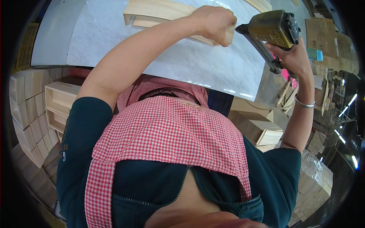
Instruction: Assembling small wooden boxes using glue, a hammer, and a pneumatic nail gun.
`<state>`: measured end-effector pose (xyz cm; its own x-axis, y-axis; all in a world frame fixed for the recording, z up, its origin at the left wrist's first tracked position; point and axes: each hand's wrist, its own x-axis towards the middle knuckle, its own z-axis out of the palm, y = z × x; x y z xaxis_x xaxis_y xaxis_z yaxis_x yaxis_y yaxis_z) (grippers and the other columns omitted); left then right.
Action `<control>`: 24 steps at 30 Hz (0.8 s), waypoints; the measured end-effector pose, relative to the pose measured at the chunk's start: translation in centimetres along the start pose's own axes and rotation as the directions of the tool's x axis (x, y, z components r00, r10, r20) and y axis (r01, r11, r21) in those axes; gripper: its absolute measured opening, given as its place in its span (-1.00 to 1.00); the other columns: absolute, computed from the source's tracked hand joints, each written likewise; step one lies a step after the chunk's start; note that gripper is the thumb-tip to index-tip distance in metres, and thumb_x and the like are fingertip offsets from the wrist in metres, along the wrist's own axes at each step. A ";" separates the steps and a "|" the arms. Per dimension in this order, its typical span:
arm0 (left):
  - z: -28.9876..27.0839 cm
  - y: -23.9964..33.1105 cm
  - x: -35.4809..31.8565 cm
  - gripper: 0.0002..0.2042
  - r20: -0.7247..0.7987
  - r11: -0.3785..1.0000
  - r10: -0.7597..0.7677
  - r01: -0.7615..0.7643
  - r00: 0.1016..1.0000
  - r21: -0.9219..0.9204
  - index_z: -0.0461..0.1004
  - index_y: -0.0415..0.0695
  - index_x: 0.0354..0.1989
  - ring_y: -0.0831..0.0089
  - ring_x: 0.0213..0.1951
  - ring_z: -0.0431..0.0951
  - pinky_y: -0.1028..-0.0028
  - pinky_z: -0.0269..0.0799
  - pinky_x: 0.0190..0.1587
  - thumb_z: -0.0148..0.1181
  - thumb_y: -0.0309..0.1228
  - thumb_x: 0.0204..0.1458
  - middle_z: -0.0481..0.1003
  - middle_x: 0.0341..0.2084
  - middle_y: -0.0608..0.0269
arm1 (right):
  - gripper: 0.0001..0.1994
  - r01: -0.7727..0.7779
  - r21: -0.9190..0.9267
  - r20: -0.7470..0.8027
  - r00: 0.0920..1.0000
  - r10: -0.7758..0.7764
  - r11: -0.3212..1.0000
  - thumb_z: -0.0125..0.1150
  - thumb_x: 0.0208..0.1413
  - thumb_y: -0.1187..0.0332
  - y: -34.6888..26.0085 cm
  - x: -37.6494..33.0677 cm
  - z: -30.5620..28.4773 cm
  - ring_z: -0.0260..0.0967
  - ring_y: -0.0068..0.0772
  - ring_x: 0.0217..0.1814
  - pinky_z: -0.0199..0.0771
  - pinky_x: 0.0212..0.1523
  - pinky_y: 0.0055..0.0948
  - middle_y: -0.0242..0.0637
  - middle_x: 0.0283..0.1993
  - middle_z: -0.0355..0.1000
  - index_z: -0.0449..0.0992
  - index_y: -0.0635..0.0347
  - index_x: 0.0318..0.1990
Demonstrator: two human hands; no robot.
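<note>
A pale wooden box frame lies on the white marbled tabletop. My left hand is closed around the frame's right end, and a short edge of wood shows beside the fingers. To the right, my right hand grips a nail gun with a brassy, dark body and a slanted magazine. Its nose points left at the frame's end, close to my left knuckles. Whether the nose touches the wood I cannot tell. The trigger finger is hidden behind the tool.
Wooden boxes are stacked at the left, with open ones beside my left elbow. More wooden pieces stand below the table's right edge. Cardboard cartons are at the far right, and a yellow crate at the far left.
</note>
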<state>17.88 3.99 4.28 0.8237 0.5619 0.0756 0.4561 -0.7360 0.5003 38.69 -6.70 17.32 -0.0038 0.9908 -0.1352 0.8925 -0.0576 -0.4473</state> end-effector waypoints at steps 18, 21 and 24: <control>0.8 -0.5 0.5 -0.62 -0.043 0.995 0.050 -0.053 0.998 -0.087 0.57 -0.24 -0.32 -0.02 -0.28 0.58 0.19 0.52 -0.20 0.37 -0.24 -0.30 0.60 -0.32 -0.01 | -0.61 0.060 -0.045 0.001 0.998 -0.060 0.997 0.54 -0.03 0.37 0.7 1.0 0.3 0.54 -0.40 -0.32 0.57 -0.29 -0.44 -0.19 -0.21 0.63 0.59 0.31 -0.04; 0.8 -0.8 0.5 -0.61 -0.034 0.994 0.068 -0.070 0.997 -0.085 0.57 -0.24 -0.28 -0.01 -0.25 0.58 0.20 0.52 -0.17 0.37 -0.23 -0.29 0.59 -0.30 0.00 | -0.60 0.059 -0.013 0.034 0.998 -0.058 0.998 0.55 -0.04 0.35 0.5 0.0 0.0 0.55 -0.38 -0.31 0.57 -0.29 -0.43 -0.19 -0.20 0.63 0.59 0.30 -0.04; 0.7 -1.0 0.6 -0.59 -0.024 0.992 0.091 -0.092 0.996 -0.086 0.56 -0.23 -0.25 0.00 -0.23 0.58 0.21 0.51 -0.14 0.38 -0.23 -0.27 0.58 -0.28 0.01 | -0.59 0.051 0.018 0.065 0.996 -0.052 0.999 0.56 -0.04 0.34 0.4 -1.1 -0.2 0.56 -0.37 -0.31 0.57 -0.30 -0.43 -0.18 -0.19 0.63 0.59 0.29 -0.04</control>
<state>18.12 4.79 3.19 0.8534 0.5018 0.1410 0.3477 -0.7496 0.5632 39.14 -7.79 17.45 -0.0801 0.9823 -0.1691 0.8829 -0.0088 -0.4695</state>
